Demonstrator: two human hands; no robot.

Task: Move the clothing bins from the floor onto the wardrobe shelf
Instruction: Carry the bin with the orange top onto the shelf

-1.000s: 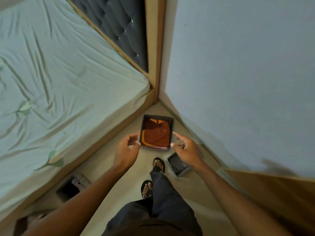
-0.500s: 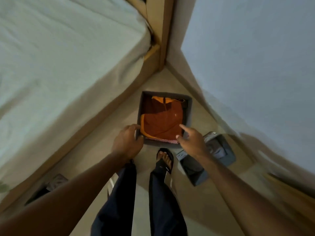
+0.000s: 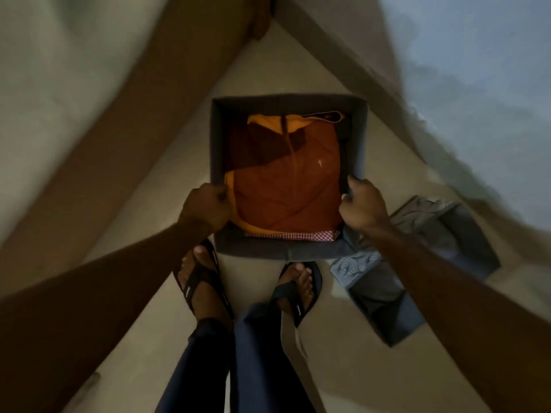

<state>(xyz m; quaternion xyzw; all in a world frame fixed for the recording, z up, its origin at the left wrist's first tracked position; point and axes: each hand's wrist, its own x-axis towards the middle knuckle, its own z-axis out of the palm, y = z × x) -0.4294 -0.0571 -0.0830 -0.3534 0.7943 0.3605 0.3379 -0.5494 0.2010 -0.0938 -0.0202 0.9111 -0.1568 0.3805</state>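
Observation:
A dark grey fabric bin (image 3: 217, 135) sits on the floor straight ahead of my feet, holding a folded orange garment (image 3: 286, 186) over a red-checked cloth. My left hand (image 3: 207, 208) is closed over the bin's left wall near its front corner. My right hand (image 3: 362, 205) is closed over the right wall, thumb inside the rim. A second grey bin (image 3: 417, 296) with grey clothes lies on the floor to the right, partly hidden by my right forearm. The wardrobe shelf is out of view.
The wooden bed frame (image 3: 125, 144) and mattress run along the left. A pale blue wall (image 3: 477, 84) closes the right side, leaving a narrow floor strip. My sandalled feet (image 3: 202, 281) stand just behind the bin.
I have bent down much closer to the floor. Both hands went from hovering open near the bin's front edge to closing on its left and right walls.

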